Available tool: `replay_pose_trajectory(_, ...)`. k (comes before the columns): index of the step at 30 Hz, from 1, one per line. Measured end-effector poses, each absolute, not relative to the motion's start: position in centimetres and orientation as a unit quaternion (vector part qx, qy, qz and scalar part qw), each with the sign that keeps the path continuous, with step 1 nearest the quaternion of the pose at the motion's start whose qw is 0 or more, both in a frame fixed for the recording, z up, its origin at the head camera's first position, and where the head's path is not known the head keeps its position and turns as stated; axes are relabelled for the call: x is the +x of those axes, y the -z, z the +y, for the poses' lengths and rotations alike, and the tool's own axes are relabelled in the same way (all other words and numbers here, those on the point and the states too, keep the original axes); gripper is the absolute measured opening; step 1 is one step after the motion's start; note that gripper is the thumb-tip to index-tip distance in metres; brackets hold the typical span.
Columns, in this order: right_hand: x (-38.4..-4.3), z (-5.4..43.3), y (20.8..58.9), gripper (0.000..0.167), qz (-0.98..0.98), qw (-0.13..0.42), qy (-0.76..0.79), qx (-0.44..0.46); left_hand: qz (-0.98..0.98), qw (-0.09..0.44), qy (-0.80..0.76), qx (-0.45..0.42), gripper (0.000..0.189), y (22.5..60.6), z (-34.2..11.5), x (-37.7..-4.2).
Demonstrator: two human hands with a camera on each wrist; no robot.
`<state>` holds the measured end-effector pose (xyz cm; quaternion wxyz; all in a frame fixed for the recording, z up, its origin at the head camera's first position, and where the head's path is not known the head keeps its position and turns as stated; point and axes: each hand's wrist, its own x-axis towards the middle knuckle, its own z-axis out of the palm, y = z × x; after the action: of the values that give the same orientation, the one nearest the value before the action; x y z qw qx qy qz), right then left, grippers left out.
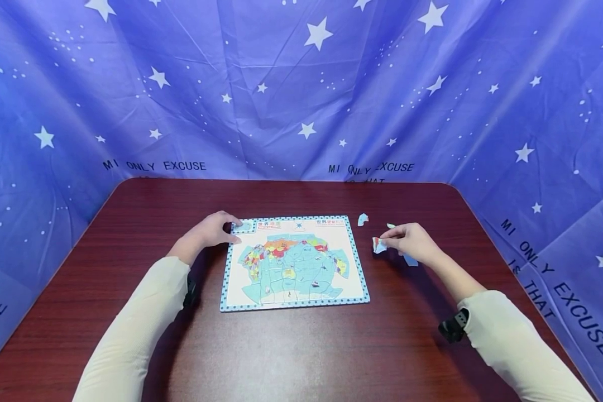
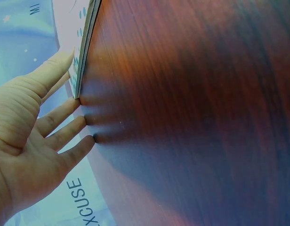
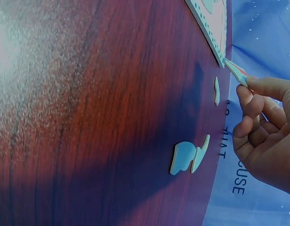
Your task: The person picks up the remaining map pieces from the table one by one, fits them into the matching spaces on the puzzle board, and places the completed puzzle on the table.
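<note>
In the head view, a world-map jigsaw board with a blue-dotted border lies on the table. My left hand is at its far left corner; the thumb rests on the board's face and the other fingers extend along its edge. The left wrist view shows these fingers spread and nearly straight beside the board's edge. Off the board's right side, my right hand pinches a light-blue and orange puzzle piece between thumb and fingertips. The right wrist view shows that piece lifted above the table.
One loose puzzle piece lies just right of the board's far corner. Two more, a blue piece and a slim pale piece, lie close together under the right hand. Behind the table hangs a blue star-patterned cloth.
</note>
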<state>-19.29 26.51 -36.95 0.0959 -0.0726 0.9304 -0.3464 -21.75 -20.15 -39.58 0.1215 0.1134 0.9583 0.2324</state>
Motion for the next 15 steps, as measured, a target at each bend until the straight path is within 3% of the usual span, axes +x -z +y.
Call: replay_pose_trajectory(15,-18.86,25.64,36.94,0.022,0.928,0.101,0.349,-0.083,0.959,0.117,-0.232,0.115,0.048,39.65,-20.13,-21.77)
